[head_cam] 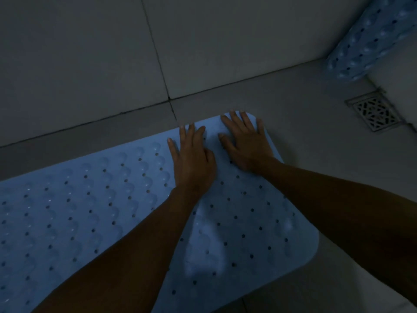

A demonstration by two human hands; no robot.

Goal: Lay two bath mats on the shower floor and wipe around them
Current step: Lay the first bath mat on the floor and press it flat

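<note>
A blue mat (90,211) is seen laid flat on the grey floor (304,114), studded with small holes and raised bumps, its long side running beside the wall (90,53). Its far right corner is pressed by both hands, palms down. The left hand (191,159) is laid flat with its fingers straight and slightly spread, the fingertips reaching the mat's far edge. The right hand (246,143) is placed just beside it, fingers spread wider, their tips at the rounded corner. Nothing is pinched or gripped by either hand. Beyond the right fingertips, well apart on the floor, a square metal drain (374,114) is set. Above the drain, a second mat (372,37) of the same blue is seen in the corner, apparently rolled and propped up.
</note>
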